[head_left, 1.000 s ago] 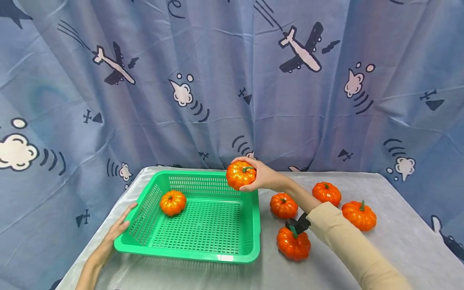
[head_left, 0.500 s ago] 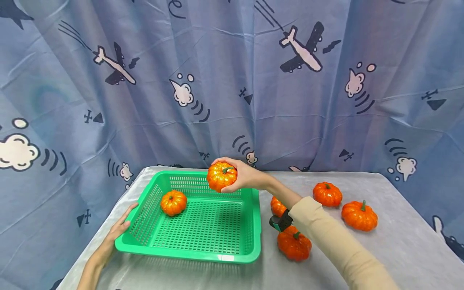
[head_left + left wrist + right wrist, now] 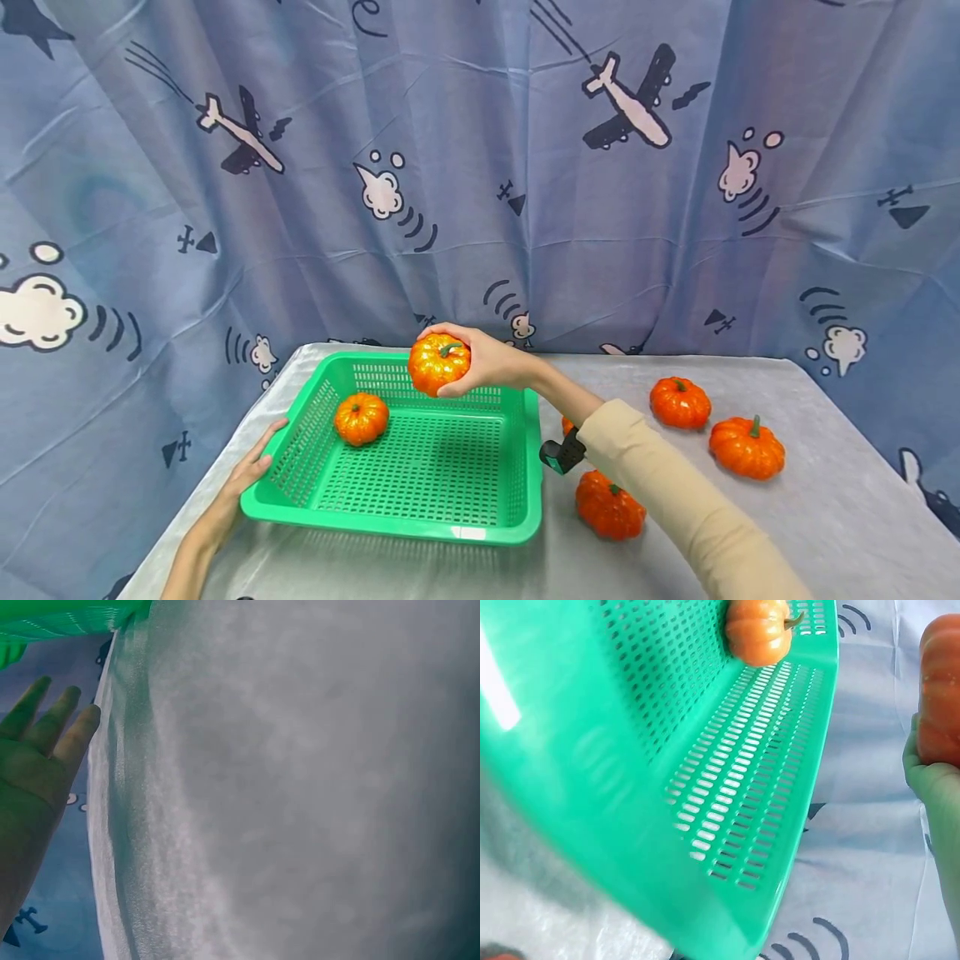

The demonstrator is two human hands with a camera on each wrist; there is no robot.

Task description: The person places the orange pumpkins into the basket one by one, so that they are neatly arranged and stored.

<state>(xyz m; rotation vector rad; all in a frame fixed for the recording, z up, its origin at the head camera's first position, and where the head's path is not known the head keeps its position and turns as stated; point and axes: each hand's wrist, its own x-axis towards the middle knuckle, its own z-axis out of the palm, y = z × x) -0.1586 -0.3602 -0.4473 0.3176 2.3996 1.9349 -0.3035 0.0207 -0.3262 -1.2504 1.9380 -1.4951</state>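
My right hand [image 3: 486, 360] grips a small orange pumpkin [image 3: 438, 365] with a green stem, held in the air over the far part of a green plastic basket [image 3: 390, 533]. At the right edge of the right wrist view, part of that pumpkin [image 3: 941, 694] shows with my thumb under it. Another orange pumpkin [image 3: 362, 419] sits inside the basket at its left side. My left hand [image 3: 246, 475] rests against the basket's left outer wall, its fingers extended. The left wrist view shows the left hand [image 3: 37, 765] with straight fingers beneath the basket's rim [image 3: 67, 626].
To the basket's right, several orange pumpkins lie on the pale tablecloth [image 3: 675, 517]: a near one [image 3: 610, 505], a far one [image 3: 680, 402] and a right one [image 3: 747, 448]. Another is mostly behind my right forearm. A blue patterned curtain [image 3: 450, 167] hangs behind the table.
My right hand has carried its pumpkin leftward, from the basket's far right corner to over its far middle. The left hand and the basket have stayed in place.
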